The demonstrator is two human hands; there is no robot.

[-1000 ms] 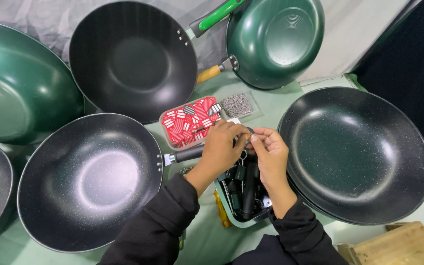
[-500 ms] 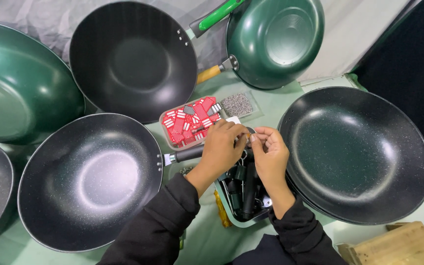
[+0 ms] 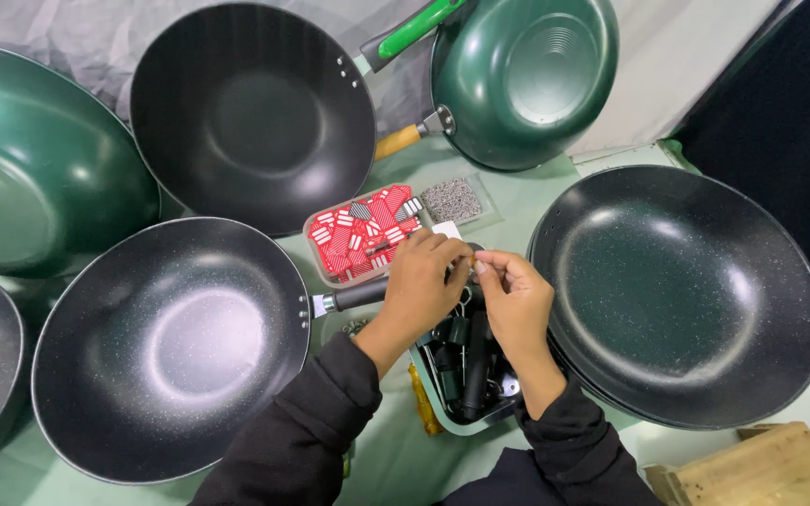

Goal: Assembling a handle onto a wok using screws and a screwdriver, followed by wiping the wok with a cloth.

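Observation:
My left hand [image 3: 424, 286] and my right hand [image 3: 516, 298] meet fingertip to fingertip over a small tray of black handles [image 3: 466, 375]. Together they pinch a small metal part [image 3: 469, 272] that is too small to make out; a thin metal loop hangs below it. Just under my left hand runs the short black handle stub [image 3: 353, 295] of a speckled black wok [image 3: 171, 342]. A tray of red and white tags [image 3: 360, 234] lies just beyond my hands, with a tray of small grey screws [image 3: 452, 199] beside it.
Woks ring the work spot: a stack of black ones [image 3: 686, 290] at right, a black one [image 3: 250, 112] and a green one [image 3: 522, 80] at the back, a large green one [image 3: 25, 164] at left. A wooden block [image 3: 761, 468] sits at the lower right. A yellow-handled tool [image 3: 421, 412] lies by the tray.
My hands stay in the same place over the tray; only the fingers shift slightly around the small part.

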